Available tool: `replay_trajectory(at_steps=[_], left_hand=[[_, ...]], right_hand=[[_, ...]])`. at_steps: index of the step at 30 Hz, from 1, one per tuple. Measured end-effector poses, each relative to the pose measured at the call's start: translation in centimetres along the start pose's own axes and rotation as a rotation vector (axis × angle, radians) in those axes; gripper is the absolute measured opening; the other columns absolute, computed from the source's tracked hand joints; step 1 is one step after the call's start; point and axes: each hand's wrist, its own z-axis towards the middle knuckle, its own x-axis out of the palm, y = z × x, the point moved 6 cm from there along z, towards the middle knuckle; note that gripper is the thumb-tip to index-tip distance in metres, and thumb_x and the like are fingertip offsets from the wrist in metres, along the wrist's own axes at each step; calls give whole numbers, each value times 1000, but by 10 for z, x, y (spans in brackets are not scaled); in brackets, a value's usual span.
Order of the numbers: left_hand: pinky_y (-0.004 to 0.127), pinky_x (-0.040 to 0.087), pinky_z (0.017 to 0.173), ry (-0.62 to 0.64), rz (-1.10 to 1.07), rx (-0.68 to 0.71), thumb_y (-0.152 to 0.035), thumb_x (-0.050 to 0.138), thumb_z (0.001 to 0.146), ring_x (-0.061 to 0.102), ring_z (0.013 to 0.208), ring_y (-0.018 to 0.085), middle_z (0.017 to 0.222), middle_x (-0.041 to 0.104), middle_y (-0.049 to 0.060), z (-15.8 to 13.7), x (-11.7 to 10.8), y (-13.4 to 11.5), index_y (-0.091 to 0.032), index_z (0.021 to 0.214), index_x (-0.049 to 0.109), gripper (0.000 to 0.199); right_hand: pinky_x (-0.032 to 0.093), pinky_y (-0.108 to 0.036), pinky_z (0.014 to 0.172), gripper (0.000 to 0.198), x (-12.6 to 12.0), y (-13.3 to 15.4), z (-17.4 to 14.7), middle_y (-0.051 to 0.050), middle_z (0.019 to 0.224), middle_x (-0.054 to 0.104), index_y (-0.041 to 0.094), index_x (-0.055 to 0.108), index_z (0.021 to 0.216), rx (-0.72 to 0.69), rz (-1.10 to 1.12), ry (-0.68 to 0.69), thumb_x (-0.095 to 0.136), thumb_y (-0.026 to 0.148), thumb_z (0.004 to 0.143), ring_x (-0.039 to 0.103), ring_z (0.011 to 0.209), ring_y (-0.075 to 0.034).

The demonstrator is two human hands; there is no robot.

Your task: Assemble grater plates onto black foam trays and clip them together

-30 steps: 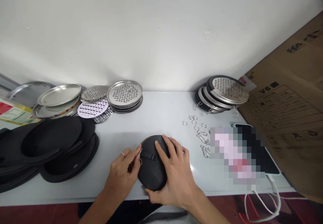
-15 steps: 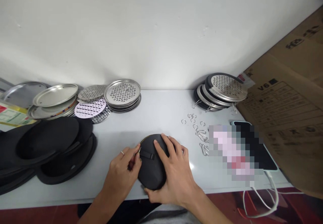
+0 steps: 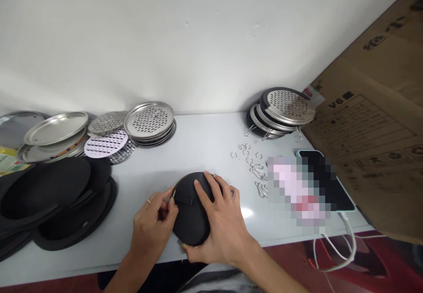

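On the table near its front edge, a round black cover lies under my right hand. The fingers of that hand spread over its top and right side, and the thumb grips its lower edge. A short black tab crosses the cover's upper left part. At the cover's left rim, my left hand pinches a small metal piece between thumb and index finger. Its exact shape is mostly hidden. A thin yellowish line runs along the upper left rim.
Black round covers pile up at left. Behind them are metal lids, perforated grater discs and stacked grater plates. At right lie metal rings, clips, a phone, a clipped plate stack and a carton.
The view has shifted slightly, so most things sit further left in it. Both hands keep their holds on the cover and the small metal piece.
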Motion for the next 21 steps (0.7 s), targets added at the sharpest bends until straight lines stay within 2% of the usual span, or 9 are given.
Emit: replay_trajectory(at_steps=[6,11,15,21], left_hand=[[19,49,57,32,-22,-22,-17,57,91,56,53,8,63,56,-5,1,3,2,-12,104,70,18],[19,49,59,52,-11,20,-14,57,92,54,55,9,64,53,-5,0,3,2,-11,107,70,20],[19,50,62,69,-28,50,-13,57,94,57,57,8,68,57,-4,-3,3,2,-12,113,69,23],[18,48,57,27,12,98,-11,56,94,54,53,7,67,56,-4,-4,2,-4,-11,110,69,21]], right_hand=[[26,-61,103,117,0,-1,0,-20,160,28,15,42,149,-4,5,-10,75,58,45,25,138,-47],[26,-60,103,117,-1,0,0,-20,160,29,15,43,148,-14,-1,-21,75,58,45,26,138,-46],[26,-60,103,116,-2,1,1,-20,160,29,14,44,148,-17,-4,-34,76,56,45,27,138,-47],[26,-60,102,114,-2,2,1,-21,159,30,13,45,147,-25,-10,-48,75,56,46,28,137,-47]])
